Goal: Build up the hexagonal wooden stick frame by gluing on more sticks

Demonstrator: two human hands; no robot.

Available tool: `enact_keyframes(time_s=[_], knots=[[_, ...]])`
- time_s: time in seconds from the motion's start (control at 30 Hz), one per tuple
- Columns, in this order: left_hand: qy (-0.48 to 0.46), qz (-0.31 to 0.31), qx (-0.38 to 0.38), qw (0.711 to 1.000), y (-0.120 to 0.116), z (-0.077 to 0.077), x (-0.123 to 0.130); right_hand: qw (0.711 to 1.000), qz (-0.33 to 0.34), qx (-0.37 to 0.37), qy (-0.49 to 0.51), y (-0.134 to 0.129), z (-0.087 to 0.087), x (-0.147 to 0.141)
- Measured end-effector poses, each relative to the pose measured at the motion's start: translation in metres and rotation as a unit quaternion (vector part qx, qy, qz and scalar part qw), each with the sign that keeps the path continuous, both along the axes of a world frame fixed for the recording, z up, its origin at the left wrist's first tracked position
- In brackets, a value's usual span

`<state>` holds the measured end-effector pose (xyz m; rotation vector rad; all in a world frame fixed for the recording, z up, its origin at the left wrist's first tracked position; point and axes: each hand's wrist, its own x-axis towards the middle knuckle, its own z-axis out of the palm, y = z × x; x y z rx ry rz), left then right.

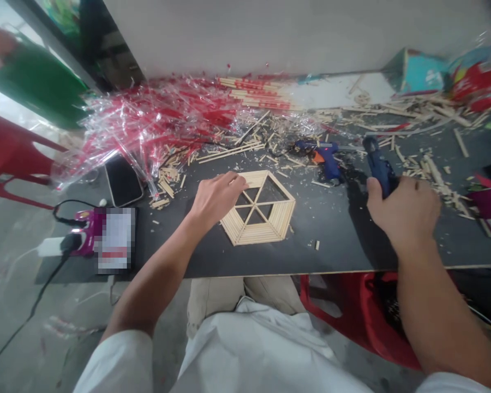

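A hexagonal frame of pale wooden sticks with crossing spokes lies flat on the dark table. My left hand rests at its upper left edge, fingers bent together; what they pinch, if anything, is too small to name. To the right, my right hand is wrapped round a dark blue glue gun, held above the table with its nozzle end pointing away from me. A second blue glue gun with an orange trigger lies between the frame and my right hand.
Red and clear plastic wrappers pile up at the back left. Broken stick pieces are scattered along the back and right. A phone, another lit phone and a purple power strip are at the left. A person in green is beyond.
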<state>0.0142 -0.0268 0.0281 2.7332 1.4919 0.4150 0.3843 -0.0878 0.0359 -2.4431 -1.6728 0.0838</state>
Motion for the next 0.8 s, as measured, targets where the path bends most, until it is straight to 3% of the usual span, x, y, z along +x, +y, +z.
enact_keyframes(time_s=[0.2, 0.3, 0.33, 0.4, 0.47, 0.57, 0.67, 0.8], knots=[[0.013, -0.044, -0.004, 0.999, -0.001, -0.008, 0.001, 0.999, -0.035, -0.034, -0.006, 0.007, -0.021, 0.016], [0.014, -0.053, -0.002, 0.999, 0.000, -0.014, 0.006, 0.996, -0.052, -0.051, -0.044, 0.016, -0.014, 0.011], [0.012, -0.057, 0.000, 0.998, 0.001, -0.015, 0.008, 0.992, -0.092, -0.034, -0.075, 0.019, -0.008, 0.005], [0.007, -0.069, 0.001, 0.998, 0.002, -0.015, 0.012, 0.997, -0.022, 0.015, -0.072, 0.024, 0.010, -0.016], [0.001, -0.081, -0.001, 0.997, 0.003, -0.014, 0.013, 0.991, 0.110, 0.077, 0.017, 0.029, 0.028, -0.045], [-0.004, -0.088, -0.002, 0.996, 0.005, -0.011, 0.012, 0.930, 0.319, 0.053, 0.175, 0.041, 0.040, -0.094], [-0.003, -0.082, 0.000, 0.997, 0.006, -0.012, 0.009, 0.875, 0.443, 0.000, 0.196, 0.060, 0.027, -0.134], [0.011, -0.069, -0.004, 0.998, 0.006, -0.013, 0.008, 0.866, 0.450, -0.007, 0.219, 0.080, -0.004, -0.151]])
